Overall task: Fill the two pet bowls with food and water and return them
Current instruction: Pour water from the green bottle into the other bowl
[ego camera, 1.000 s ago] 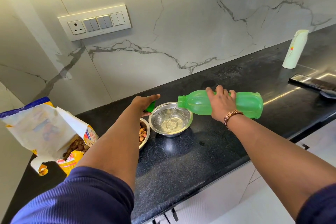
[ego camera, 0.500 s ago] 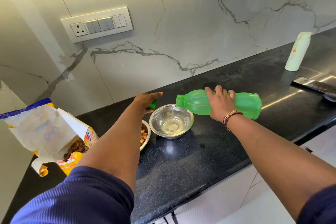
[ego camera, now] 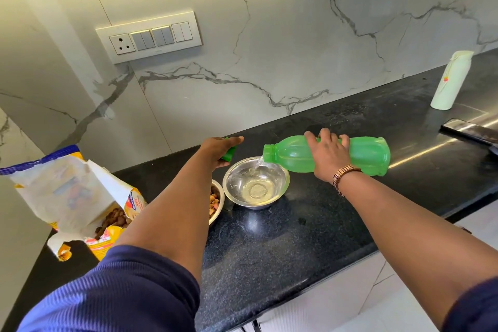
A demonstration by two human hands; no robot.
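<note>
A steel bowl (ego camera: 280,179) sits on the black counter with a little water pooled in it. My right hand (ego camera: 327,155) grips a green plastic bottle (ego camera: 369,155) held on its side, mouth over the bowl's rim, and water streams from it into the bowl. My left hand (ego camera: 219,149) hovers just left of the bowl and holds the bottle's green cap (ego camera: 230,155). A second steel bowl (ego camera: 217,203) with brown and orange kibble stands left of the first, mostly hidden by my left forearm.
A torn-open pet food bag (ego camera: 72,197) lies at the counter's left end with kibble showing. A pale flask (ego camera: 451,79) stands far right by the marble wall, and a dark flat object (ego camera: 469,131) lies near it. The counter (ego camera: 269,250) front edge runs diagonally below.
The bottle's neck has tipped a little lower over the bowl and the stream keeps running. The water in the bowl has risen slightly. My left hand has stayed in place.
</note>
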